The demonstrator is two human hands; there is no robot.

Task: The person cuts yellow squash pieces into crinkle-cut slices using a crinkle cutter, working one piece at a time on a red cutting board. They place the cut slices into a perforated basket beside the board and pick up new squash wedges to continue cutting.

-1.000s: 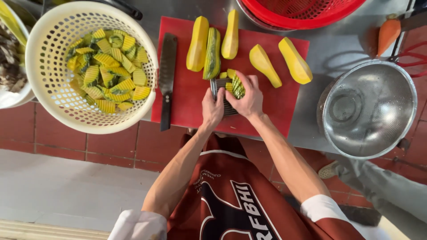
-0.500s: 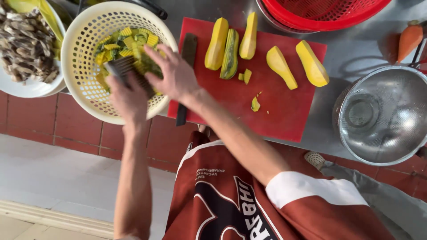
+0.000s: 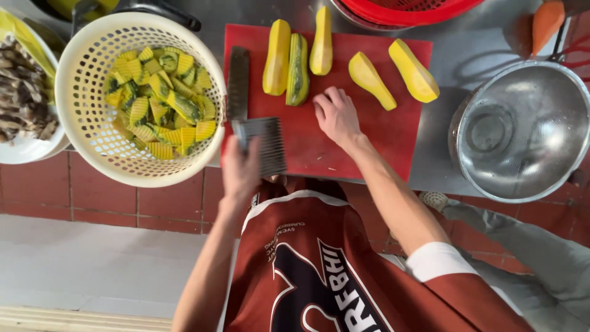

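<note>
My left hand [image 3: 239, 171] grips a wavy-bladed metal cutter [image 3: 263, 144] at the near left edge of the red cutting board [image 3: 393, 132]. My right hand [image 3: 337, 115] lies on the board with fingers spread and nothing in it, just below a green-striped squash half [image 3: 298, 61]. Several peeled yellow squash halves [image 3: 276, 56] lie along the board's far side. A cream perforated basket [image 3: 83, 138] to the left holds several crinkle-cut squash slices [image 3: 161, 98].
A cleaver [image 3: 238, 83] lies on the board's left edge. A steel bowl [image 3: 522, 132] stands at the right, a carrot [image 3: 546, 19] beyond it, a red basket [image 3: 405, 9] at the back. A plate of dark mushrooms [image 3: 24, 107] sits far left.
Both hands carried the cut slices to the basket. Since then they have come back: the left with the cutter to the board's near edge, the right onto the board by the squash halves.
</note>
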